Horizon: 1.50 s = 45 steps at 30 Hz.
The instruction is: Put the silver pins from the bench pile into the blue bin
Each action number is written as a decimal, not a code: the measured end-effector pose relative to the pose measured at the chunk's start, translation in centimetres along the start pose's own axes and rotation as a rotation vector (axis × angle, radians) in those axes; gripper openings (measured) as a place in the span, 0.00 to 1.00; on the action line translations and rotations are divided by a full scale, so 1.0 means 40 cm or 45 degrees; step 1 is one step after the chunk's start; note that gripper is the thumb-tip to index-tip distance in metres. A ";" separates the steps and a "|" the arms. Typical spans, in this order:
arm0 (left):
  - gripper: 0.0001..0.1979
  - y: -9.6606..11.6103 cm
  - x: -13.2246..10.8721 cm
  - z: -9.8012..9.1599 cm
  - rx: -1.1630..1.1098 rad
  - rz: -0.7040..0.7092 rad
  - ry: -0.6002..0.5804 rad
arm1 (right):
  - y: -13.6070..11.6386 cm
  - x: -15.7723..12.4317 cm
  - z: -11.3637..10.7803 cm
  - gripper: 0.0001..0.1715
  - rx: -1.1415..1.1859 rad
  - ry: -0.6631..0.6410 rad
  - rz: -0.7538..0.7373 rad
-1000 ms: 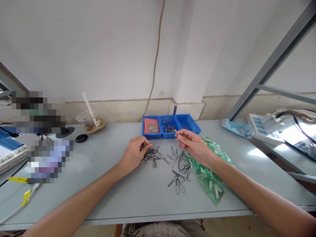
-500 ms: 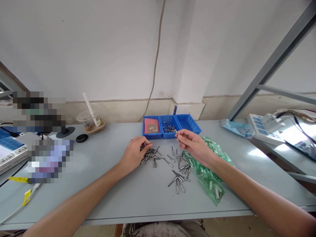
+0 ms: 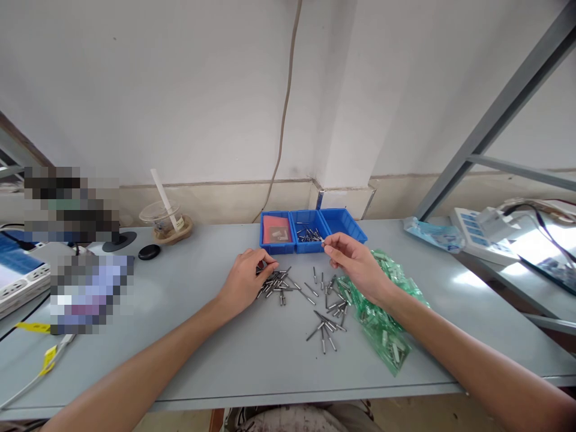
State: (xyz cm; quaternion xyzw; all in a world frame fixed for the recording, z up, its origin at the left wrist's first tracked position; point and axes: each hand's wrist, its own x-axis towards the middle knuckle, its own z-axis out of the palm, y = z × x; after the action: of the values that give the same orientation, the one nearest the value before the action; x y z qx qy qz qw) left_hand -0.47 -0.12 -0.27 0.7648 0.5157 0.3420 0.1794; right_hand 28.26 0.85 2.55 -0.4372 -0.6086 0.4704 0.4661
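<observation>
Slim metal pins, thicker at one end, lie in a loose pile [image 3: 274, 282] on the table. At the pile's left side is my left hand [image 3: 246, 273], its thumb and forefinger closed together; whatever they may hold is hidden. My right hand [image 3: 353, 261] pinches a small metal pin [image 3: 323, 241] at the front right corner of the middle blue bin [image 3: 309, 246], in which several similar pins rest. More pins [image 3: 327, 323] are scattered between the hands and nearer the front edge. Under my right wrist are green plastic bags [image 3: 382, 333] with pins and white pieces inside.
The left blue bin [image 3: 278, 248] holds a reddish packet; another blue bin [image 3: 342, 223] joins on the right. Further left stand a cup with a straw [image 3: 165, 216] and a black round lid [image 3: 149, 252]. A blue plastic packet [image 3: 434, 234] lies at right, beside a power strip [image 3: 483, 237].
My right hand has shifted very slightly right, still pinching the pin at the bin's edge. My left hand stays at the pile.
</observation>
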 end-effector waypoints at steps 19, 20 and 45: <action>0.07 0.006 0.003 -0.001 -0.016 0.052 -0.011 | -0.007 -0.001 0.001 0.16 0.261 -0.116 0.130; 0.07 0.005 0.003 -0.001 -0.011 0.054 -0.009 | -0.008 0.000 0.001 0.15 0.299 -0.126 0.140; 0.09 -0.030 -0.002 0.024 0.235 0.190 -0.040 | 0.000 -0.019 0.016 0.07 -0.623 0.028 -0.304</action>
State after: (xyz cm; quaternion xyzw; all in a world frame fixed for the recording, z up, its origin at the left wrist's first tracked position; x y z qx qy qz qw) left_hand -0.62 0.38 -1.70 0.8195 0.4838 0.2934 0.0904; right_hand 27.78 -0.01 2.37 -0.4670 -0.7462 0.2465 0.4054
